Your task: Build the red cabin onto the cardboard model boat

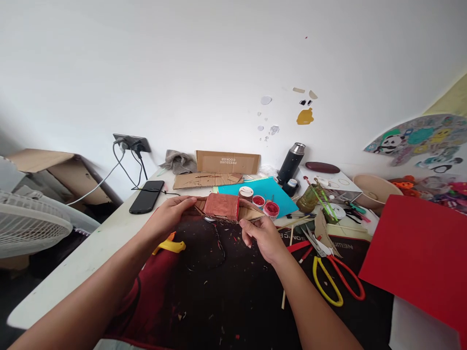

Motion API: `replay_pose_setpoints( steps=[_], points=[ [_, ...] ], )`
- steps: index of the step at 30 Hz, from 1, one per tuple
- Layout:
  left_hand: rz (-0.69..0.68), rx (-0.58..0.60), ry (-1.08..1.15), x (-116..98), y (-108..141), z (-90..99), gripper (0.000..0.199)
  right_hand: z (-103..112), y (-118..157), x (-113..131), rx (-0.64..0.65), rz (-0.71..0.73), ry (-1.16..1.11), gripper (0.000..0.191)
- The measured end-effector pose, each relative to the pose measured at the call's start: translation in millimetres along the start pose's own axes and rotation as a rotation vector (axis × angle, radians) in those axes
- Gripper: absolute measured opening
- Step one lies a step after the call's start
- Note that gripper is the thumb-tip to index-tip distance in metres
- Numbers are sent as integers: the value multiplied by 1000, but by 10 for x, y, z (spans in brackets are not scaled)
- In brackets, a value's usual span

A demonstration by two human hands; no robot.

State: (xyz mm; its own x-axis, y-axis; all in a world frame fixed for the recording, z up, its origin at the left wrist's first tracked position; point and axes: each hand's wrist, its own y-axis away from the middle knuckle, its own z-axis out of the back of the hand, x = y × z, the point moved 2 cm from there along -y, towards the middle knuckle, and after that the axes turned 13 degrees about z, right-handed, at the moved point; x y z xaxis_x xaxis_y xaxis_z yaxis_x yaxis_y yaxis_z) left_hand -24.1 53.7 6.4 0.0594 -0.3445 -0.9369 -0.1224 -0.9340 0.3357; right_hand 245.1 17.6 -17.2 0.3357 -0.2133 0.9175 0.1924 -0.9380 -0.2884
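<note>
Between my two hands, above the dark mat, is a small cardboard model with a reddish-brown painted block in the middle and bare cardboard toward its ends. My left hand pinches its left end, thumb and fingers closed on the edge. At the right end, my right hand grips it with the thumb and fingers. Just behind the model stand open jars of red paint and a white-lidded jar, near a blue sheet.
Scissors and thin sticks lie to the right, beside a red sheet. A phone and a yellow tool lie left. Behind are cardboard pieces, a black flask and a brush jar. A fan stands far left.
</note>
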Motion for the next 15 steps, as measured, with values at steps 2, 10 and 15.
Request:
replay_pose_setpoints(
  steps=[2, 10, 15],
  points=[
    [-36, -2, -97, -79, 76, 51, 53, 0, 5, 3, -10, -6, -20, 71],
    [-421, 29, -639, -213, 449, 5, 92, -53, 46, 38, 150, -97, -13, 63],
    [-423, 0, -901, -33, 528, -84, 77, -94, 89, -10, 289, -202, 49, 68]
  ],
)
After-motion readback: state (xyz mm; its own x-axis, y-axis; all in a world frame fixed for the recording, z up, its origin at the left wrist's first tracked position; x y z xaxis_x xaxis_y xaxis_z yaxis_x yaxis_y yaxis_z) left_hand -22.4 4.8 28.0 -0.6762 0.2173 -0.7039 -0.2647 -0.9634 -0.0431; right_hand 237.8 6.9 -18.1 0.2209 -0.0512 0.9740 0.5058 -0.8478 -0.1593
